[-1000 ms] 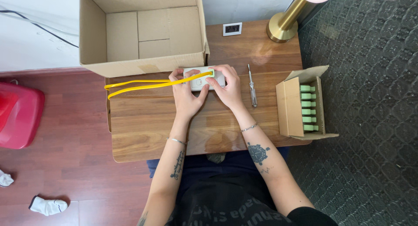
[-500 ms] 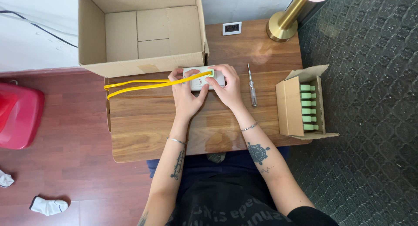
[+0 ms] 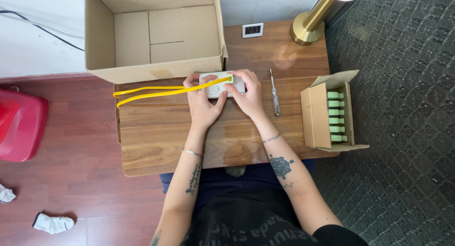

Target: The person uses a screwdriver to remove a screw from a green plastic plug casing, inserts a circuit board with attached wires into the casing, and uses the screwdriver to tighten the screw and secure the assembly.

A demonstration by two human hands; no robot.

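Observation:
A small white flat device [image 3: 215, 87] lies on the wooden table [image 3: 156, 141], near the front wall of a big cardboard box. Both hands grip it: my left hand [image 3: 201, 106] holds its left end, my right hand [image 3: 246, 92] its right end, with fingers pressing on top. A yellow strap loop [image 3: 151, 92] is attached at the device's upper right corner and trails left across the table to its edge.
A large open, empty cardboard box [image 3: 151, 32] stands at the back left. A screwdriver [image 3: 274, 92] lies right of my hands. A small open carton of green items [image 3: 332, 115] sits at the right edge. A brass lamp base [image 3: 308, 30] and small clock [image 3: 252, 30] stand behind.

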